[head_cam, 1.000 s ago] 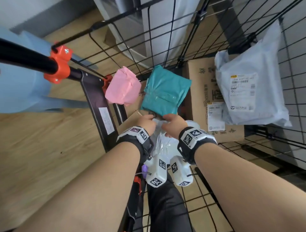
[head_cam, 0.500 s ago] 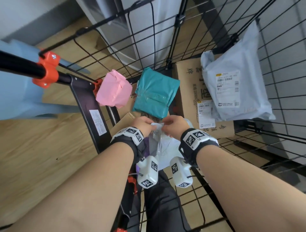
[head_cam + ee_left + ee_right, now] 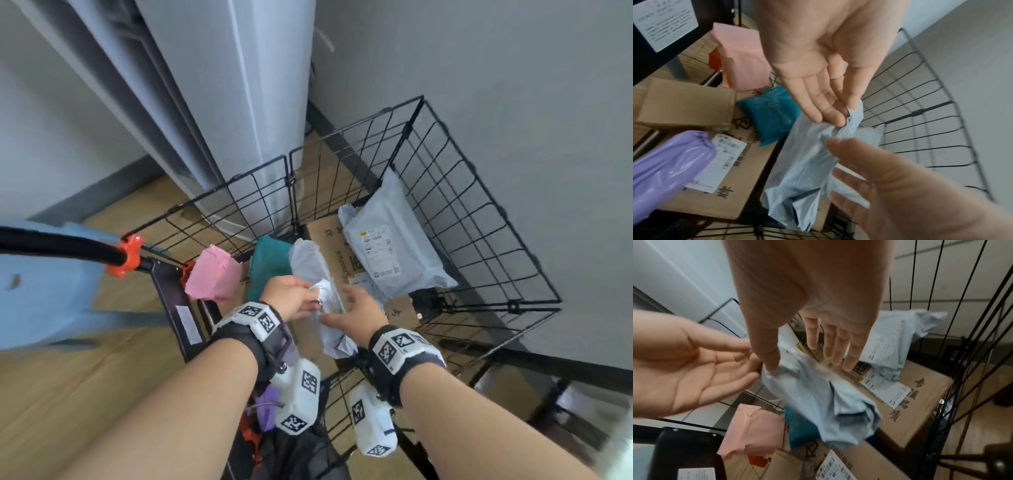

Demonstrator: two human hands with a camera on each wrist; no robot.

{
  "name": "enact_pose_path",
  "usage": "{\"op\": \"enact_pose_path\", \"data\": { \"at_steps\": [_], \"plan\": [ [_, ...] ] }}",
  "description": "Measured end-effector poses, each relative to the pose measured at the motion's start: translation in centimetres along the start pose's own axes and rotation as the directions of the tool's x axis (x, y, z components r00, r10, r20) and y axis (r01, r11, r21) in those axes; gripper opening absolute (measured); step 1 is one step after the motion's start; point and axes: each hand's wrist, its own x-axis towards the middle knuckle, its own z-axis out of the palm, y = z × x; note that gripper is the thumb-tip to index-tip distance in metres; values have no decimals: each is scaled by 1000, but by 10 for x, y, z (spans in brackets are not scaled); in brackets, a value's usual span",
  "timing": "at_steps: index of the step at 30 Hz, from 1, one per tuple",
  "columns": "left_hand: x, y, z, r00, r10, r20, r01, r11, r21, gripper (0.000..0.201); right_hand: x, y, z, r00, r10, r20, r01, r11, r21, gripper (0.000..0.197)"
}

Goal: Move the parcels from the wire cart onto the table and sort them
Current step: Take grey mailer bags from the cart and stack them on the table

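Note:
A crumpled pale grey-blue poly parcel [image 3: 308, 263] hangs above the black wire cart [image 3: 462, 212]. My left hand [image 3: 308, 298] pinches its top edge between thumb and fingers, as the left wrist view shows: left hand [image 3: 840, 116], parcel [image 3: 803, 170]. My right hand [image 3: 346, 308] is beside it with fingers spread and straight. In the right wrist view the right hand [image 3: 807, 356] only touches the parcel [image 3: 818, 399] with its thumb. Still in the cart are a pink parcel [image 3: 212, 277], a teal parcel [image 3: 267, 263], a large grey mailer [image 3: 387, 246], cardboard boxes [image 3: 329, 240] and a purple parcel [image 3: 668, 162].
The cart's black handle with an orange clamp [image 3: 126, 253] runs in from the left. A blue plastic seat [image 3: 44, 274] stands left of the cart on the wood floor. A tall grey cabinet [image 3: 222, 102] and the wall close off the far side.
The grey-blue parcel has risen out from among the others. My right hand has let go of it and spread open. The head view has tilted up toward the cabinet and wall.

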Motion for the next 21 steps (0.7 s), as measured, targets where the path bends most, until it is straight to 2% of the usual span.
{"op": "enact_pose_path", "data": {
  "at_steps": [3,7,10,15,21],
  "plan": [
    [-43,45,10,996,62,62,-58,996,-63,13,-34,-19,-23,997,-50,-57,52,998,26,90],
    [-106,93,23,973,164,164,-151,984,-89,11,-77,-48,-53,952,-116,-284,130,991,29,100],
    [-151,115,30,943,233,239,-225,973,-58,12,-110,-61,-74,901,-166,-402,180,984,-2,79],
    [-217,138,40,887,338,316,-359,933,11,5,-181,-74,-104,813,-196,-548,179,980,-84,44],
    [-278,153,61,796,478,372,-511,859,-9,9,-264,-74,-132,680,-215,-701,185,975,-119,35]
  ]
}}
